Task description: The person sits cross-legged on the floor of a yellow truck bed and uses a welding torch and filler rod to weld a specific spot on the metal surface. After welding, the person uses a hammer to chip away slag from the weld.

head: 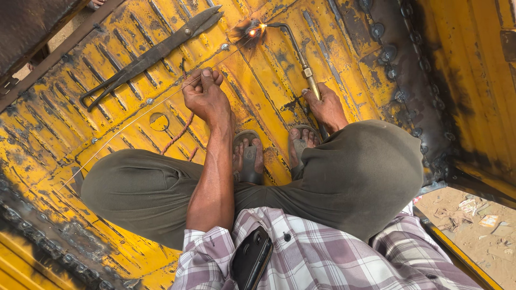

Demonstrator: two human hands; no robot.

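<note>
The person squats on a dented yellow metal panel [269,91], feet in sandals [248,158] near the middle, knees spread to either side.

The right hand [325,107] is closed around the handle of a gas torch [301,56]. The torch's long axis runs from that grip up and to the left, away from the body, ending in a bent tip where a small bright flame [257,29] burns against the panel at the far edge of a blackened patch.

The left hand [204,94] is closed in a pinch on a thin wire rod [150,107], fingers bunched over it. The rod is long and straight, lying on a diagonal: from the lower left near the left knee it rises through the pinch toward the upper right, its far end pointing at the flame. So the hot spot lies far and to the right of the left hand, and far and to the left of the right hand; the two tools converge there. The left hand sits somewhat nearer that spot than the right.

A large pair of dark tongs [150,56] lies flat on the panel to the far left, untouched, its length roughly parallel to the rod. A twisted reddish cord [180,134] curls beneath the left wrist. A dark phone [250,260] sticks out of the checked shirt pocket.
</note>
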